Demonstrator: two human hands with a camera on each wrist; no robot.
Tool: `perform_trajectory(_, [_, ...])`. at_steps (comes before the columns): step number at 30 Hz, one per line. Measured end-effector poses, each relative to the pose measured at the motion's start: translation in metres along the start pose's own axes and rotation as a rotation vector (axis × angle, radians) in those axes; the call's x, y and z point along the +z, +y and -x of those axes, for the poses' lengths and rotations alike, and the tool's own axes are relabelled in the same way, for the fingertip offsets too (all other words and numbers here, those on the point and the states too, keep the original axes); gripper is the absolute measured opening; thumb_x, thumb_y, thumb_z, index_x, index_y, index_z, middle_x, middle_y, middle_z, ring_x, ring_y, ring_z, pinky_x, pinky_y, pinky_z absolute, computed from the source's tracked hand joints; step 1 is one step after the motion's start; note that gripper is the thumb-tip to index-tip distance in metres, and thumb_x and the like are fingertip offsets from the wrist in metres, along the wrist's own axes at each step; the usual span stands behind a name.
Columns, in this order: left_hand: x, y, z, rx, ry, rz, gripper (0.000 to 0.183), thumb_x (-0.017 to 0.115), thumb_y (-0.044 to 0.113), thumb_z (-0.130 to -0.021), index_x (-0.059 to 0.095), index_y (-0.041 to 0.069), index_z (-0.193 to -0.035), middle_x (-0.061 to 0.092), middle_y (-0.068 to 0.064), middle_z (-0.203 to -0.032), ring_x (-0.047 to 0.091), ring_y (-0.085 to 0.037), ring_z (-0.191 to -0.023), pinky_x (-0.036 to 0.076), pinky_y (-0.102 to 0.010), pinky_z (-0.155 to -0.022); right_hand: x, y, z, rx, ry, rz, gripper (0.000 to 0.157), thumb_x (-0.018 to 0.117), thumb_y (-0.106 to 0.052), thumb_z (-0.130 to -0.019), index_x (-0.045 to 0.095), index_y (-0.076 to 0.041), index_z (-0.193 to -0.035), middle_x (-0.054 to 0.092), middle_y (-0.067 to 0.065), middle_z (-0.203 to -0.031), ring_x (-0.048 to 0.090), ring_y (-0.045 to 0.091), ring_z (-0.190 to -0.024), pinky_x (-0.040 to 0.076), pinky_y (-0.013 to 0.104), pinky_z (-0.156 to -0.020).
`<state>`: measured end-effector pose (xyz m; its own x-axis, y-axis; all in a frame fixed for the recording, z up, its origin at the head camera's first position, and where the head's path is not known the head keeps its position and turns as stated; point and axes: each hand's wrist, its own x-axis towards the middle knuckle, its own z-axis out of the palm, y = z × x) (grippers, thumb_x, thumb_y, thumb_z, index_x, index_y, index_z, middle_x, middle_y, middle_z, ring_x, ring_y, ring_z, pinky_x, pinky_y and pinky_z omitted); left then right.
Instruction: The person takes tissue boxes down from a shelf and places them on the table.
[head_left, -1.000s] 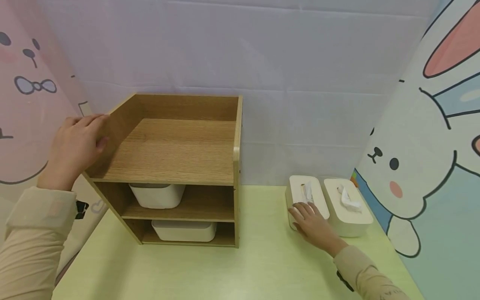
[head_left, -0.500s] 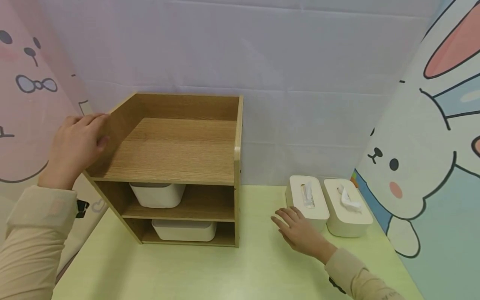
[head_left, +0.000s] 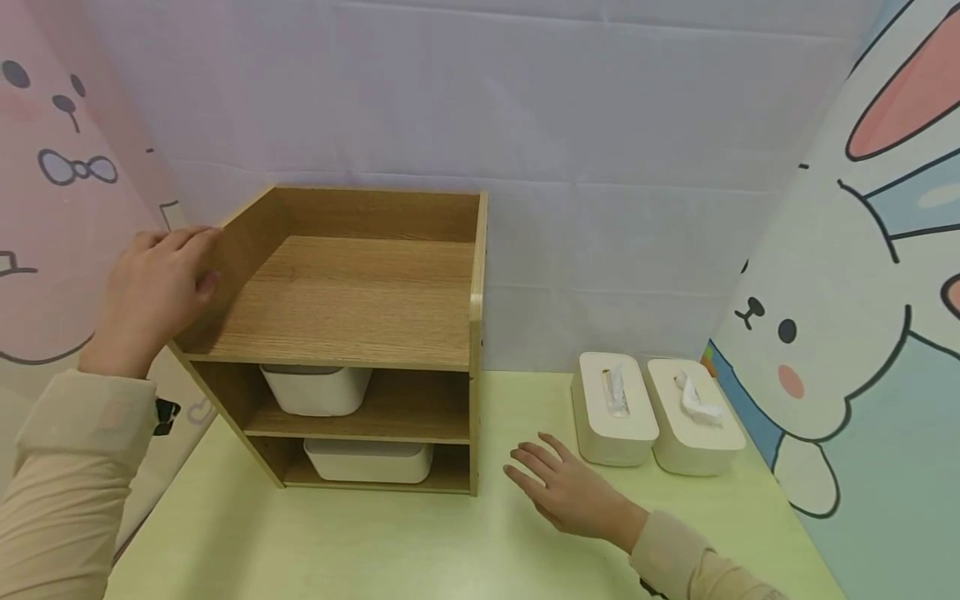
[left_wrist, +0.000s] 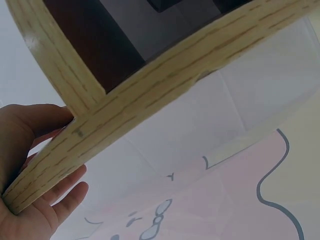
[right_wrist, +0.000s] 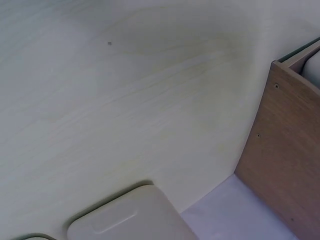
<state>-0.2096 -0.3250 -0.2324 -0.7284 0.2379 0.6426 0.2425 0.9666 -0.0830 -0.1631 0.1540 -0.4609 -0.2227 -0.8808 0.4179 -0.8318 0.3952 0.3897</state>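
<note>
In the head view a wooden desktop shelf [head_left: 352, 308] stands on the table at the left. My left hand [head_left: 153, 287] grips the top of its left side panel; the left wrist view shows thumb and fingers [left_wrist: 70, 200] on opposite faces of the board. To the right of the shelf, my right hand [head_left: 573, 492] is over the tabletop, fingers spread and holding nothing. Just beyond it stands a white tissue box [head_left: 611, 446], apart from the hand. A second tissue box [head_left: 693, 454] is beside that one. The right hand is not visible in its own wrist view.
White bins sit in the shelf's compartments, one in the middle [head_left: 318, 396] and one at the bottom [head_left: 367, 464]. Behind the pale green table [head_left: 375, 542] hangs a plain white cloth [head_left: 600, 208]. A cartoon-rabbit panel [head_left: 862, 375] borders the right side.
My right hand has come off the nearer tissue box and moved left and toward me over the table. The left hand stays on the shelf's panel.
</note>
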Motion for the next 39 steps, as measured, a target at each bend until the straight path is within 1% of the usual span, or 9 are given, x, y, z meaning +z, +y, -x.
perform_trajectory(4, [0.0, 0.0, 0.0, -0.009, -0.014, 0.001, 0.045, 0.059, -0.002, -0.076, 0.051, -0.002, -0.121, 0.055, -0.027, -0.116, 0.045, -0.046, -0.104, 0.033, -0.055, -0.094, -0.002, -0.009, -0.009, -0.055, 0.021, -0.006, 0.042, 0.021, -0.017, -0.094, 0.052, -0.009, -0.121, 0.056, 0.008, -0.117, 0.052, 0.024, -0.112, 0.042, 0.048, -0.097])
perform_trajectory(8, [0.0, 0.0, 0.0, -0.008, -0.019, -0.001, 0.046, 0.059, -0.001, -0.076, 0.05, -0.002, -0.121, 0.055, -0.027, -0.117, 0.045, -0.046, -0.104, 0.033, -0.055, -0.095, -0.004, -0.018, -0.02, -0.107, 0.026, 0.004, 0.04, 0.025, -0.019, -0.093, 0.051, -0.01, -0.122, 0.055, 0.008, -0.119, 0.051, 0.023, -0.114, 0.043, 0.047, -0.097])
perform_trajectory(12, [-0.001, 0.0, 0.001, 0.002, -0.01, 0.001, 0.045, 0.059, -0.002, -0.076, 0.051, -0.003, -0.12, 0.055, -0.027, -0.116, 0.046, -0.046, -0.104, 0.034, -0.055, -0.094, -0.007, -0.025, -0.033, -0.144, 0.024, 0.01, 0.037, 0.035, -0.021, -0.09, 0.05, -0.012, -0.123, 0.055, 0.007, -0.119, 0.051, 0.023, -0.114, 0.041, 0.047, -0.1])
perform_trajectory(16, [-0.001, 0.0, 0.001, 0.006, -0.003, 0.003, 0.044, 0.059, -0.002, -0.076, 0.051, -0.003, -0.119, 0.056, -0.027, -0.115, 0.047, -0.045, -0.103, 0.034, -0.054, -0.094, -0.01, -0.032, -0.047, -0.16, 0.033, 0.009, 0.039, 0.043, -0.024, -0.087, 0.049, -0.013, -0.124, 0.055, 0.006, -0.119, 0.051, 0.023, -0.116, 0.041, 0.047, -0.101])
perform_trajectory(23, [-0.001, 0.0, 0.001, -0.002, -0.007, 0.002, 0.043, 0.058, -0.002, -0.076, 0.051, -0.003, -0.119, 0.056, -0.028, -0.115, 0.046, -0.046, -0.103, 0.034, -0.055, -0.093, -0.014, -0.042, -0.072, -0.151, 0.04, 0.029, 0.038, 0.04, -0.027, -0.091, 0.048, -0.013, -0.125, 0.054, 0.006, -0.122, 0.05, 0.023, -0.117, 0.042, 0.046, -0.1])
perform_trajectory(28, [0.0, 0.0, 0.0, -0.009, -0.014, 0.002, 0.044, 0.058, -0.001, -0.076, 0.05, -0.003, -0.12, 0.055, -0.028, -0.115, 0.045, -0.047, -0.104, 0.033, -0.056, -0.093, -0.015, -0.048, -0.091, -0.113, 0.038, 0.033, 0.039, 0.042, -0.031, -0.09, 0.048, -0.014, -0.125, 0.053, 0.005, -0.122, 0.049, 0.021, -0.115, 0.042, 0.046, -0.099])
perform_trajectory(35, [0.001, -0.001, -0.001, -0.009, -0.014, 0.002, 0.045, 0.058, -0.001, -0.076, 0.05, -0.002, -0.121, 0.055, -0.028, -0.116, 0.045, -0.047, -0.103, 0.033, -0.055, -0.093, -0.016, -0.048, -0.12, -0.061, -0.028, 0.045, 0.041, 0.045, -0.035, -0.09, 0.046, -0.017, -0.127, 0.052, 0.003, -0.124, 0.049, 0.02, -0.116, 0.041, 0.043, -0.1])
perform_trajectory(39, [0.001, -0.002, -0.001, -0.007, -0.027, 0.004, 0.047, 0.059, 0.001, -0.077, 0.049, -0.002, -0.122, 0.055, -0.027, -0.118, 0.044, -0.047, -0.104, 0.033, -0.053, -0.094, -0.013, -0.046, -0.138, -0.043, -0.04, 0.065, 0.041, 0.045, -0.036, -0.09, 0.046, -0.018, -0.128, 0.052, 0.002, -0.126, 0.049, 0.02, -0.118, 0.04, 0.043, -0.102])
